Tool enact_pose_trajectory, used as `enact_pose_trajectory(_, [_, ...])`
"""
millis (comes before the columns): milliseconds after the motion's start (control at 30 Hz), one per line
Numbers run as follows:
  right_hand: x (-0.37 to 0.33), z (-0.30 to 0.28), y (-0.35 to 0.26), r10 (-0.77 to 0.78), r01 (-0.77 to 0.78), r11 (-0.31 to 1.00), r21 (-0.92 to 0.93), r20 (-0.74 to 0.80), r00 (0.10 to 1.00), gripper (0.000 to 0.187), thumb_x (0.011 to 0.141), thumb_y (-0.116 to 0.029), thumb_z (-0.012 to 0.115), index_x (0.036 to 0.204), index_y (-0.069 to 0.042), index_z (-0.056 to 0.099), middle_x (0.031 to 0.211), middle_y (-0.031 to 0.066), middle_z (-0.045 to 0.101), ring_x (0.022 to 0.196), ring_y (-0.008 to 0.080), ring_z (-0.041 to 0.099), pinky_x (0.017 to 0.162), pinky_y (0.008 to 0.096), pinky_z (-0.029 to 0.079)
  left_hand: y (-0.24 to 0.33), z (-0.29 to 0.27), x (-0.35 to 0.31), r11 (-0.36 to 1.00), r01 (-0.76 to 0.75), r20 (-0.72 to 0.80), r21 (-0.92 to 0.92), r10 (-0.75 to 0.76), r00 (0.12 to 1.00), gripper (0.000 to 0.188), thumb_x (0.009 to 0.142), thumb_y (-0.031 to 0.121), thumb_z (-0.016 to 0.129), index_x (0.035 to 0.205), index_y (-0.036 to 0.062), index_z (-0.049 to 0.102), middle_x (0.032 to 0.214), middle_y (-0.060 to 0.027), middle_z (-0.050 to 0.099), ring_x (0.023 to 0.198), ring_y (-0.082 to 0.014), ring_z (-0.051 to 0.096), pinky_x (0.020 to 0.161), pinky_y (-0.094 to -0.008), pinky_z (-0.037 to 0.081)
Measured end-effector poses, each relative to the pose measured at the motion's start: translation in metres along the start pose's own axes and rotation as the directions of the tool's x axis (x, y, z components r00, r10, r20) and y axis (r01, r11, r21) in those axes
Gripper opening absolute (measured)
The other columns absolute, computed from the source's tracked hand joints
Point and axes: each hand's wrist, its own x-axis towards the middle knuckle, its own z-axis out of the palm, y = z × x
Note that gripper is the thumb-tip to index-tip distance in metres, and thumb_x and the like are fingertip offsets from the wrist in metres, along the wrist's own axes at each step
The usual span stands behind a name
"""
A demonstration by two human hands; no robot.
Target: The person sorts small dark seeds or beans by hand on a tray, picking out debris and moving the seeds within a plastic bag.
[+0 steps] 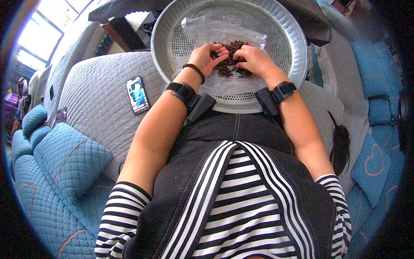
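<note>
A pile of small dark reddish-brown dried bits, resembling peppercorns (226, 70), lies on a clear plastic bag (196, 28) inside a round metal sieve (233, 108). My left hand (208, 58) is at the pile's left edge, palm turned up and fingers stretched out. Dark bits show between its thumb and fingers; whether they rest in the palm I cannot tell. Over the pile's right side, my right hand (254, 60) has its fingers curled down and together. What lies between those fingertips is hidden.
A lit phone (137, 96) lies on the grey quilted cover (97, 82) left of the sieve. Blue quilted cushions (71, 157) stand to the left, with more blue cushions (371, 162) on the right. A black tassel-like item (340, 140) lies by my right arm.
</note>
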Motion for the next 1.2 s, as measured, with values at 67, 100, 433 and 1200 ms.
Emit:
enact_pose_trajectory(67, [0.0, 0.0, 0.0, 0.005, -0.005, 1.0, 0.022, 0.011, 1.0, 0.021, 0.068, -0.017, 0.065, 0.088, -0.014, 0.06, 0.087, 0.0079, 0.056, 0.086, 0.027, 0.056, 0.073, 0.0374, 0.046, 0.0, 0.001, 0.0, 1.0, 0.002, -0.004, 0.002, -0.002, 1.0, 0.022, 0.086, 0.008, 0.039, 0.093, -0.0107, 0.047, 0.092, -0.0204, 0.052, 0.089, -0.0322, 0.055, 0.082, -0.0401, 0.05])
enact_pose_trajectory(100, [0.001, 0.001, 0.0, -0.002, 0.001, 1.0, 0.025, 0.007, 1.0, 0.021, 0.068, -0.017, 0.065, 0.087, -0.015, 0.06, 0.087, 0.0078, 0.056, 0.086, 0.027, 0.056, 0.073, 0.0373, 0.046, 0.0, 0.002, 0.0, 1.0, 0.004, -0.008, 0.002, -0.004, 1.0, 0.022, 0.086, 0.008, 0.039, 0.093, -0.0106, 0.047, 0.092, -0.0203, 0.052, 0.089, -0.0322, 0.055, 0.082, -0.0403, 0.049])
enact_pose_trajectory(433, [-0.001, 0.004, 0.0, 0.066, -0.068, 0.997, -0.037, -0.059, 0.996, 0.018, 0.069, -0.018, 0.065, 0.085, -0.011, 0.06, 0.083, 0.0063, 0.055, 0.082, 0.025, 0.056, 0.068, 0.0348, 0.046, 0.0, 0.004, -0.004, 1.0, -0.003, -0.001, 0.018, 0.003, 1.0, 0.023, 0.087, 0.01, 0.038, 0.095, -0.0099, 0.047, 0.093, -0.0197, 0.053, 0.09, -0.0324, 0.055, 0.083, -0.0416, 0.048])
enact_pose_trajectory(1200, [0.011, -0.004, -0.009, 0.065, 0.069, 0.955, 0.288, -0.431, 0.9, 0.015, 0.076, -0.02, 0.061, 0.077, -0.005, 0.061, 0.079, 0.0111, 0.057, 0.073, 0.0285, 0.057, 0.064, 0.0355, 0.046, -0.001, 0.003, -0.003, 0.994, 0.081, 0.115, 0.078, -0.09, 0.989, 0.024, 0.088, 0.011, 0.038, 0.092, -0.0107, 0.048, 0.089, -0.0213, 0.054, 0.087, -0.0319, 0.057, 0.083, -0.0398, 0.049])
